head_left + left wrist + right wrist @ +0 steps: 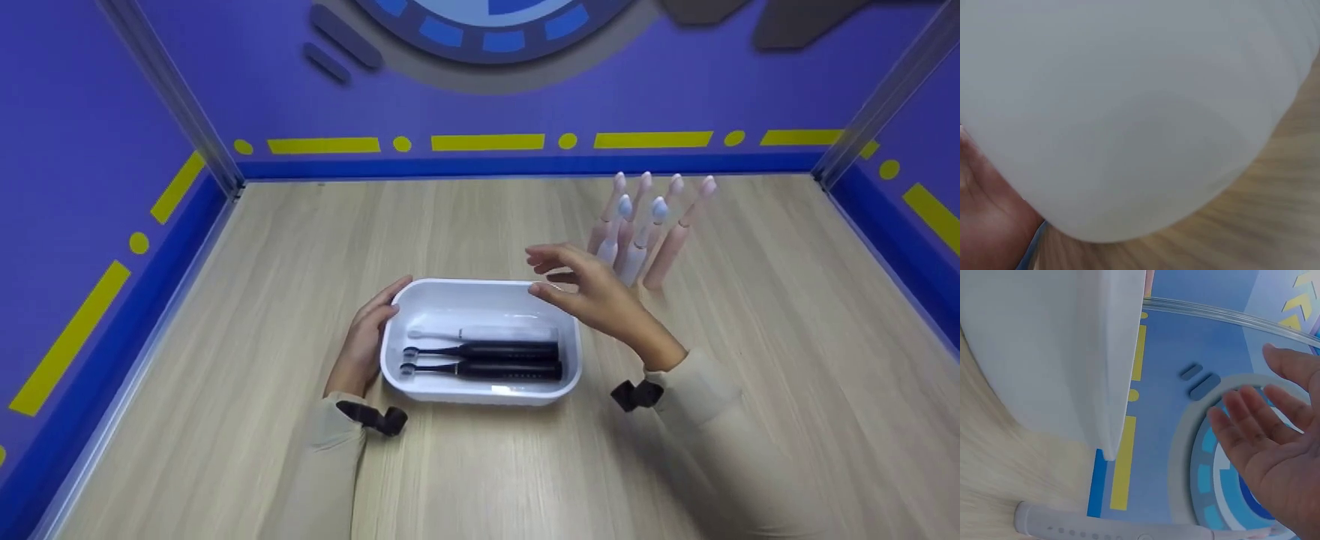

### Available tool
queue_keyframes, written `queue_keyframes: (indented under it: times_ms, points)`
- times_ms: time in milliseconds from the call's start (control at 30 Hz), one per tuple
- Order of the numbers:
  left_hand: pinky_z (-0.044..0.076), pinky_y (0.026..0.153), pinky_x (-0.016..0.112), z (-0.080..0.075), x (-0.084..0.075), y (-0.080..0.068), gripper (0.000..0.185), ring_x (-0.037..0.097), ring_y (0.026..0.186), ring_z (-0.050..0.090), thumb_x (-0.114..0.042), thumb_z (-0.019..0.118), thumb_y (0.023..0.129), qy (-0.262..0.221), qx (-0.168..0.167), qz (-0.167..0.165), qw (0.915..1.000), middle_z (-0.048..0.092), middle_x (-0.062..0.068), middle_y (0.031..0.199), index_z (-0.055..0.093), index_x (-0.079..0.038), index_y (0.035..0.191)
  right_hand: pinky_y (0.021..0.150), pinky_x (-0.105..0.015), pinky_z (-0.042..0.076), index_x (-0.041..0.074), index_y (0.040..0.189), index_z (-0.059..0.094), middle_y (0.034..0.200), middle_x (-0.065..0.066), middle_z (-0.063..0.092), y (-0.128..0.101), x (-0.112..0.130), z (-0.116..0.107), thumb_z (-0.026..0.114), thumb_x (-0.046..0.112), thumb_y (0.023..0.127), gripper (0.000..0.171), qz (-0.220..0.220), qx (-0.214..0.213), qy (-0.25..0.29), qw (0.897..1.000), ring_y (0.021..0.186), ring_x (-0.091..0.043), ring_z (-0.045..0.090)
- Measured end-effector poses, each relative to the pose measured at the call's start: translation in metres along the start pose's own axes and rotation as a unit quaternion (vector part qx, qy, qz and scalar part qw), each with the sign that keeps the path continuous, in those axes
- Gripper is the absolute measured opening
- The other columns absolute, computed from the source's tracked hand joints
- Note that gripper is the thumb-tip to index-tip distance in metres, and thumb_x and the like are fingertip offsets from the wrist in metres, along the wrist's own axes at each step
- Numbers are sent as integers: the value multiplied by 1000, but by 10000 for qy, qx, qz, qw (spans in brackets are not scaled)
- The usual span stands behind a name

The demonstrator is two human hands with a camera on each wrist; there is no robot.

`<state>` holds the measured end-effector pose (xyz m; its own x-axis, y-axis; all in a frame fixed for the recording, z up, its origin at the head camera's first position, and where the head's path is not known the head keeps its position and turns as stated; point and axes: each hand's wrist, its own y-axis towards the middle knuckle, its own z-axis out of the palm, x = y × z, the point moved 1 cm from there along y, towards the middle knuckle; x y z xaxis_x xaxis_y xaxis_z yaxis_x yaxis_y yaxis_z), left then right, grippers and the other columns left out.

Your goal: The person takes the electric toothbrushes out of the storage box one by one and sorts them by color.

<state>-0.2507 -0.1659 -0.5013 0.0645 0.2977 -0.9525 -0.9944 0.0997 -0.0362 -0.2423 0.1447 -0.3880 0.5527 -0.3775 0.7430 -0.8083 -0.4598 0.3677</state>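
A white tray (480,283) lies on the wooden table and holds one white electric toothbrush (487,333) and two black ones (487,350) side by side. My left hand (367,330) rests flat against the tray's left wall. In the left wrist view that wall (1140,112) fills the frame, with my palm (982,225) at the lower left. My right hand (559,277) hovers above the tray's far right corner, fingers relaxed and spread, holding nothing. The right wrist view shows the same open hand (1275,455) beside the tray wall (1044,354).
Several pink and white toothbrushes (645,225) stand upright in a cluster at the back right, just beyond my right hand. A pale toothbrush handle (1112,530) crosses the bottom of the right wrist view. Purple walls with a blue base enclose the table (480,465) on three sides.
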Motion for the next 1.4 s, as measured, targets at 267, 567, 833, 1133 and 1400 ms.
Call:
queue_keyframes:
  times_ms: [267, 567, 833, 1133, 1400]
  points:
    - [22, 119, 37, -1, 2, 0, 51, 22, 142, 31, -2, 33, 93, -60, 27, -21, 10000, 35, 14, 154, 39, 2, 144, 91, -49, 53, -2, 124, 60, 115, -20, 66, 16, 5, 2, 65, 11, 90, 37, 182, 1127, -352, 9928, 105, -32, 64]
    - [21, 120, 37, -1, 2, 2, 51, 22, 142, 31, -1, 33, 93, -73, 48, -50, 9999, 34, 15, 154, 39, 2, 144, 90, -40, 55, 0, 120, 64, 108, -17, 70, 31, 9, 7, 62, 11, 91, 31, 423, 2261, -1132, 9666, 102, -26, 66]
    - [20, 120, 36, 0, 1, 1, 51, 21, 143, 30, -2, 34, 93, -11, -16, -37, 10000, 35, 13, 154, 40, 2, 144, 91, -40, 53, -1, 122, 63, 101, -13, 72, 42, 14, 16, 61, 8, 91, 32, 401, 3223, -1322, 9365, 101, -26, 67]
    - [22, 119, 36, 0, 1, 0, 51, 21, 142, 32, -1, 33, 93, 27, -22, -28, 10000, 37, 13, 153, 41, 2, 143, 89, -38, 53, -2, 123, 62, 103, -14, 72, 54, 12, 37, 62, 9, 89, 35, 602, 3646, -1603, 9153, 98, -25, 68]
    - [23, 119, 36, 0, 1, 1, 52, 20, 140, 34, 0, 33, 92, 20, 10, -16, 10000, 37, 14, 153, 41, 3, 143, 91, -37, 52, -1, 122, 63, 109, -14, 71, 59, 2, 48, 62, 7, 88, 35, 738, 3933, -1828, 8980, 102, -24, 66]
